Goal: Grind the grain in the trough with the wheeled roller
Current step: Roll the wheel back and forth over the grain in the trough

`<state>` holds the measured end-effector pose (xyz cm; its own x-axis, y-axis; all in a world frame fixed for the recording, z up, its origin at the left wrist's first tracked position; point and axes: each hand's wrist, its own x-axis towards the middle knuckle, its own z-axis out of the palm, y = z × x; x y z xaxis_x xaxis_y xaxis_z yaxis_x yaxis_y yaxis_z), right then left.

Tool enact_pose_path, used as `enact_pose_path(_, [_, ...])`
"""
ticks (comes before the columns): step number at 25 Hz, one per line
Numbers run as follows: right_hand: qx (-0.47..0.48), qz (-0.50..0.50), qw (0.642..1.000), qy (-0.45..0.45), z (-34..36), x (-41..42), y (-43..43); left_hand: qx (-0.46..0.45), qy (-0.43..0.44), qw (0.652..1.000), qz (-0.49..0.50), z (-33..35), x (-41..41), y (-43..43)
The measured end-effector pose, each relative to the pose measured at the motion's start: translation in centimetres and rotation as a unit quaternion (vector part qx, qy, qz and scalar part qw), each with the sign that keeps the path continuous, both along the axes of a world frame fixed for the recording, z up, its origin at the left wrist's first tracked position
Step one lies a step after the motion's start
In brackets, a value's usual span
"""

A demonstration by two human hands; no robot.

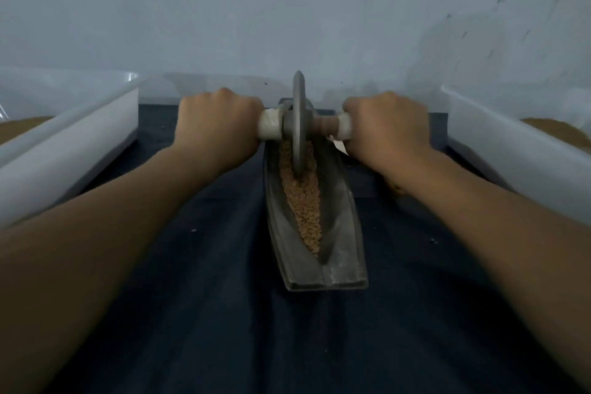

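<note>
A long grey metal trough (347, 233) lies on a dark blue cloth, pointing away from me. Tan grain (305, 201) fills its groove. The wheeled roller's grey disc (299, 125) stands upright in the grain near the trough's far end. An axle handle runs through the disc, wrapped in white at both ends. My left hand (217, 125) is closed around the left handle end. My right hand (388, 125) is closed around the right end. Both arms are stretched forward.
A white plastic tub (80, 137) stands at the left and another white tub (499, 137) at the right, each holding some tan grain. A pale wall rises close behind the trough. The dark cloth (208, 313) covers the surface toward me.
</note>
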<state>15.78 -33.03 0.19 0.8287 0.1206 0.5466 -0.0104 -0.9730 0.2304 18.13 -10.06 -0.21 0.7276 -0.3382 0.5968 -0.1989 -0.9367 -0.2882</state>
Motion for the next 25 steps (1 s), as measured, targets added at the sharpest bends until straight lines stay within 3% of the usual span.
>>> enact_pose_path(3, [-0.015, 0.002, 1.000, -0.001, 1.6, 1.6, 0.8, -0.031, 0.030, 0.999, 0.021, 0.2, 0.7, -0.3])
enact_pose_path(6, [-0.013, 0.040, 0.998, 0.048, 0.7, -2.5, -0.3, 0.023, 0.025, 0.999, -0.019, 0.0, -3.3, 1.1])
enact_pose_path(11, [-0.013, 0.095, 0.995, -0.028, -0.1, -9.5, -2.6, 0.071, -0.031, 0.993, -0.090, 1.6, -8.7, 3.1])
enact_pose_path(14, [-0.014, 0.058, 0.998, -0.028, -0.6, -5.8, -1.4, 0.081, -0.002, 0.997, -0.015, 0.3, -5.6, 1.8])
enact_pose_path(19, [0.103, 0.007, 0.993, 0.058, 0.0, 1.6, 0.1, 0.073, 0.028, 0.997, 0.014, 3.1, 1.6, -1.3])
enact_pose_path(22, [0.050, 0.035, 0.996, 0.064, -0.1, -1.7, -0.7, 0.072, 0.051, 0.996, -0.009, 1.9, -1.3, -0.1])
enact_pose_path(25, [-0.051, 0.090, 0.994, -0.038, 0.5, -7.1, -1.8, 0.065, 0.037, 0.996, -0.057, 0.8, -6.5, 2.7])
